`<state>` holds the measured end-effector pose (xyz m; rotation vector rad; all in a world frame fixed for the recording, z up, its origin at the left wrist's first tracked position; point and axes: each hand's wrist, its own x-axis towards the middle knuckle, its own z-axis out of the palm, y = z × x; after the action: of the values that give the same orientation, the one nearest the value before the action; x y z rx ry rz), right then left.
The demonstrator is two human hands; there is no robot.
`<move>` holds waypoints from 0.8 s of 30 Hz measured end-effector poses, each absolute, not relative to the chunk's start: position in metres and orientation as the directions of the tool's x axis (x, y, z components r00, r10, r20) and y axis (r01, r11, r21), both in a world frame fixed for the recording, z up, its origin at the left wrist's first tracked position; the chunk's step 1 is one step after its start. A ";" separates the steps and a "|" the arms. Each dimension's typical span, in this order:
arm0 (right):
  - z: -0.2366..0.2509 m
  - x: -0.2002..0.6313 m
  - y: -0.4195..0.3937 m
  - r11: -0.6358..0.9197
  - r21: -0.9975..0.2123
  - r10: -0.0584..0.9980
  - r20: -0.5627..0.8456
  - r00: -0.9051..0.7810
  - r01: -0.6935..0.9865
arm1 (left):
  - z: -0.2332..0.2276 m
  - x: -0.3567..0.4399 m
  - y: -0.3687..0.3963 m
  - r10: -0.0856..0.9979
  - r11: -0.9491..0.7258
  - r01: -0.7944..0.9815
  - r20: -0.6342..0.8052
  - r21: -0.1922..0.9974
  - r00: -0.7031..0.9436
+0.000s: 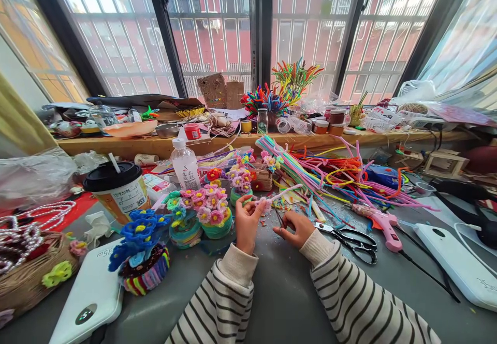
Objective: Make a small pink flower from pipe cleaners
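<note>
My left hand (247, 226) pinches a pale pink pipe cleaner (285, 191) between thumb and fingers, above the middle of the grey table. One end is curled into a small fuzzy shape at the fingertips, and the loose tail points up to the right. In my right hand (298, 228) is a thin dark metal tool (278, 217), its tip close to the pink piece; whether it is tweezers or small scissors I cannot tell. Black-handled scissors (355, 240) lie just right of that hand. Pots of pipe-cleaner flowers (213, 207) stand left of my left hand.
A large pile of coloured pipe cleaners (330, 170) lies behind my hands. To the right are a pink glue gun (382, 226) and a white power bank (458, 266). Leftward stand a lidded cup (118, 191), a plastic bottle (185, 165) and a blue flower pot (143, 266).
</note>
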<state>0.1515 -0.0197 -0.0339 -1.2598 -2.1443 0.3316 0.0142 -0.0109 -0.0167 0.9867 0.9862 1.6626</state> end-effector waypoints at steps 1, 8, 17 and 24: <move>-0.034 0.151 -0.020 0.511 -0.482 0.853 0.385 -0.352 0.712 | -0.016 0.015 -0.011 0.957 -0.237 -0.310 0.167 0.920 -0.236; -0.035 0.151 -0.019 0.510 -0.442 0.851 0.386 -0.357 0.738 | -0.018 0.015 -0.013 0.964 -0.220 -0.301 0.161 0.928 -0.210; -0.045 0.144 -0.017 0.534 -0.556 0.845 0.375 -0.381 0.636 | -0.019 0.015 -0.012 0.966 -0.218 -0.289 0.163 0.932 -0.203; -0.045 0.141 -0.019 0.512 -0.625 0.859 0.351 -0.373 0.590 | -0.021 0.015 -0.012 0.964 -0.219 -0.272 0.165 0.937 -0.208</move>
<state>0.1405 -0.0186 -0.0451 -1.1776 -2.0991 0.5287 0.0149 -0.0122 -0.0206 1.0280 1.0110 1.6146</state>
